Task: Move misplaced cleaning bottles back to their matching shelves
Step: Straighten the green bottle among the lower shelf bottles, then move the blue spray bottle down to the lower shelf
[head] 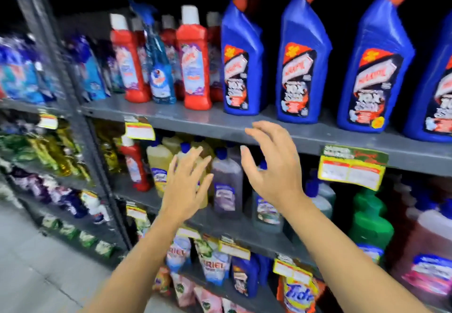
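Hands up, both empty: left hand (186, 185) and right hand (269, 166) with fingers spread wide before the middle shelf. Misplaced red plastic bottle (134, 166) stands far left among yellow bottles (159, 166); a hasty reach could topple those neighbours.

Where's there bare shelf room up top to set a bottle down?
Bare strip along the top shelf's front edge, ahead of the red bottles, and narrow gaps between the blue bottles. The middle shelf behind both empty hands, left and right, is crowded.
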`<state>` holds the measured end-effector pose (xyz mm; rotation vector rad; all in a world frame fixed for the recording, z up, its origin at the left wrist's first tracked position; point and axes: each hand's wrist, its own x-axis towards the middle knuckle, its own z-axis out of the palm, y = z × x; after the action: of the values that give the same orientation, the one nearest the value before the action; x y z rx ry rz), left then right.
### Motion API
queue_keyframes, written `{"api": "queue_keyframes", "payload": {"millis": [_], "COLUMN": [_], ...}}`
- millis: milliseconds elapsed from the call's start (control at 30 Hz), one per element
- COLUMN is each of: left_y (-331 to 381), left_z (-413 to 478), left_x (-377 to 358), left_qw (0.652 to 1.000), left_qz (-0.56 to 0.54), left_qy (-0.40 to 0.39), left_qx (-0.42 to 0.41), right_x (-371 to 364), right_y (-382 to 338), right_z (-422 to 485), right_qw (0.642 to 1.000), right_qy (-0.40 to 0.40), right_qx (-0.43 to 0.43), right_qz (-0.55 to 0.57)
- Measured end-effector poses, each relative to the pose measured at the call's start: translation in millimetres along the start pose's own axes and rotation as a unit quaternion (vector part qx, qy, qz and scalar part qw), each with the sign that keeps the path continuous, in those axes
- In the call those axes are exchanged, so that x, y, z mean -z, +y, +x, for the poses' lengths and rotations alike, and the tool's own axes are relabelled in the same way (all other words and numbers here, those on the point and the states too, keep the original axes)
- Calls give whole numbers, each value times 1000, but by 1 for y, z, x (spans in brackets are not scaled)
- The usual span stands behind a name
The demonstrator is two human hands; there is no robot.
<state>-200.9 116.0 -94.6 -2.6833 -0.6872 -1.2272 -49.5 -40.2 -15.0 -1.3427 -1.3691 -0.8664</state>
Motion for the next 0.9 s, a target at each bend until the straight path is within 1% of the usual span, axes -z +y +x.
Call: {"api": "queue_keyframes", "payload": {"millis": [100,267,400,500,600,700,800,900], "left_y": [-59,-153,-223,-267,-300,-324,-338,-345], "left_z": [21,46,59,67,76,91,105,115], "left_x": [38,71,79,83,81,75,71,68], "left_qw": [999,996,995,996,997,997,997,995], "left_qz": [31,75,76,54,37,26,27,15], "left_qy": [38,49,41,47,49,47,55,80], "left_qx": [-6,-13,-41,-54,-54,-50,-53,-53], "right_x": [-35,-112,-179,-225,-262,-288,-308,-323], "right_y": [-17,-41,-62,-73,-79,-81,-80,-74], "right_z": [31,56,78,98,116,131,143,151], "right_qw": [1000,999,997,994,990,989,986,985], "right_qy": [-18,-35,-33,-48,-76,-87,-101,-116], "right_qx": [9,-6,-47,-75,-86,-78,-74,-67], "right_qz": [-13,-37,-47,-62,-79,-94,-109,-105]}}
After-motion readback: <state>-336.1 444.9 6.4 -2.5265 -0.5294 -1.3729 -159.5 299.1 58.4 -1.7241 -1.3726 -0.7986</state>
